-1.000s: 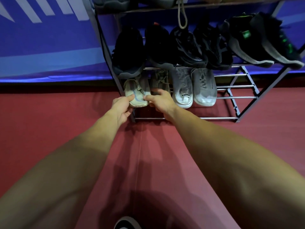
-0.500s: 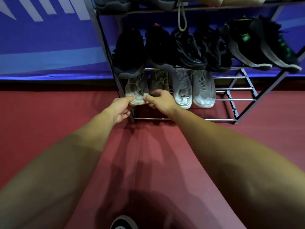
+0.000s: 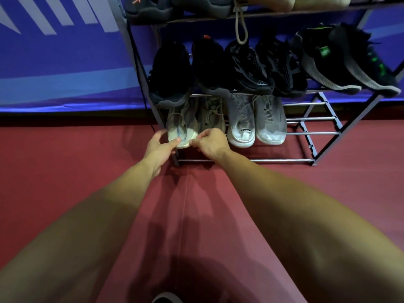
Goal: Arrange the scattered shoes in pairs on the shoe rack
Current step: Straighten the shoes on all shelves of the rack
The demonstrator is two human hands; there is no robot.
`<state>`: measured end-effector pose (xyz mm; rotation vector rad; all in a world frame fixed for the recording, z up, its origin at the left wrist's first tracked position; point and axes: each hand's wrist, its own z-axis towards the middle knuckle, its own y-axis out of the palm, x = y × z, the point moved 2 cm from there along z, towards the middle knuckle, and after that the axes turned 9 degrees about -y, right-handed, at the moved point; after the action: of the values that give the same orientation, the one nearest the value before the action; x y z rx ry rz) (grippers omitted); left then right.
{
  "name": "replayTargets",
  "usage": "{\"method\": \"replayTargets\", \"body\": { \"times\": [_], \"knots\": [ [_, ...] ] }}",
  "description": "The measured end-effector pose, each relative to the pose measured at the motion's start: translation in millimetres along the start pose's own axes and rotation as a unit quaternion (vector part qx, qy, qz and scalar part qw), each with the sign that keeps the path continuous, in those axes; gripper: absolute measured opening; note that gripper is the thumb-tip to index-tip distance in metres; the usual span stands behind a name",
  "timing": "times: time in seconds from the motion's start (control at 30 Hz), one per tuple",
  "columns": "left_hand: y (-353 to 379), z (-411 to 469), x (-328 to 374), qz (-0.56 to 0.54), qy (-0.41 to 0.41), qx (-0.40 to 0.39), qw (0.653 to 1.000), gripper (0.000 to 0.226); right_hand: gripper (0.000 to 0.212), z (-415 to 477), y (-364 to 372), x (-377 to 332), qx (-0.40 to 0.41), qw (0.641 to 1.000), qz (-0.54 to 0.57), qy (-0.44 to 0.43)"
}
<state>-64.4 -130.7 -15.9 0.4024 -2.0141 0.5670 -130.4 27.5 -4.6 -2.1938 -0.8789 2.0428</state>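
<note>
Both hands were closed on one item: my left hand (image 3: 160,147) pinched the left side of the toe of the cream shoe (image 3: 181,125), and my right hand (image 3: 211,144), fingers curled, pinched the right side of that toe. The cream shoe sat at the left end of the bottom tier of the shoe rack (image 3: 310,133), toe outward, just beside its matching shoe (image 3: 212,114), which my right hand partly hid. I judged this step to be final alignment of that pair. To the right on the same tier stood the grey pair (image 3: 240,121), with bare rails beyond it at the rack's right end. The middle tier carried three dark pairs side by side (image 3: 247,66), and the top tier held more shoes (image 3: 153,7), cropped by the frame. The task appeared nearly complete. One dark shoe (image 3: 167,299) showed on the floor in front of the rack, at the frame's lower edge; I could not tell whether it was loose or worn. Legible text: "DESIGN" on the toe of the left grey shoe. No other writing could be read.
</note>
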Motion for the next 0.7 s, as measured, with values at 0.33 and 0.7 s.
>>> {"method": "replayTargets", "body": {
  "times": [0.33, 0.7],
  "knots": [
    [7.1, 0.7, 5.5, 0.013, 0.019, 0.007, 1.000, 0.065, 0.030, 4.7, 14.2, -13.8, 0.053, 0.997, -0.054, -0.009],
    [15.0, -6.2, 14.9, 0.243, 0.024, 0.031, 0.969, 0.064, 0.037, -15.0, -51.2, -6.9, -0.022, 0.982, -0.169, -0.085]
  ]
}}
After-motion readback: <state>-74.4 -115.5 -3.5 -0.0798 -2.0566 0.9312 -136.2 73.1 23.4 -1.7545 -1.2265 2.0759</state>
